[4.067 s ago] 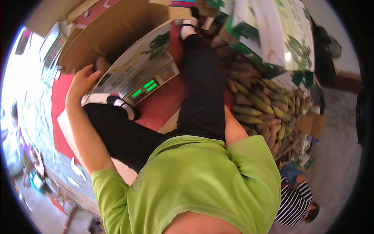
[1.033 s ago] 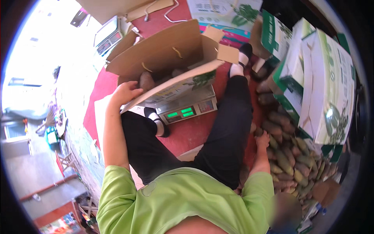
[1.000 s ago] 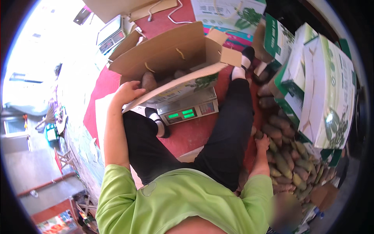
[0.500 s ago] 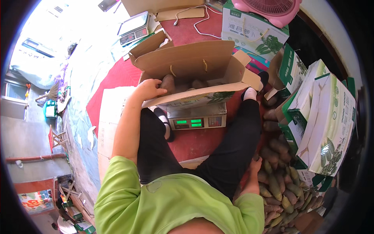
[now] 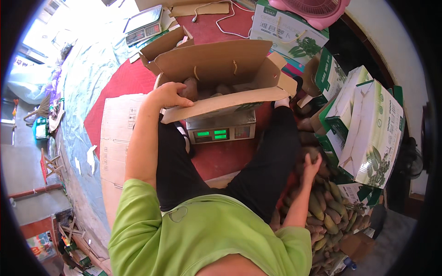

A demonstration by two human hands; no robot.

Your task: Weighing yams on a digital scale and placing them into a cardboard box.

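A long cardboard box [image 5: 216, 53] stands with its flaps up on a digital scale [image 5: 221, 133] with a lit green display. A few radishes lie inside it, one brownish radish [image 5: 189, 88] upright at its left end. My left hand [image 5: 170, 95] grips the box's near left corner, thumb over the front flap and fingertips close to that radish. At the right, beside my leg, my right hand [image 5: 312, 168] has thumb and fingers apart over a dark radish [image 5: 309, 152] at the top of a heap of radishes [image 5: 329, 209]. Whether it bears any weight cannot be seen.
Green-and-white cartons [image 5: 373, 133] lean beside the heap at the right. A pink fan [image 5: 317, 11] sits on a printed carton [image 5: 287, 34] at the back. Behind on the left are a smaller open box [image 5: 165, 46] and a second scale [image 5: 143, 25]. Flat cardboard [image 5: 115, 138] lies at the left.
My right hand has moved forward along the heap, and its fingers have spread over a radish. My left hand stays on the box corner. The whole view has shifted slightly.
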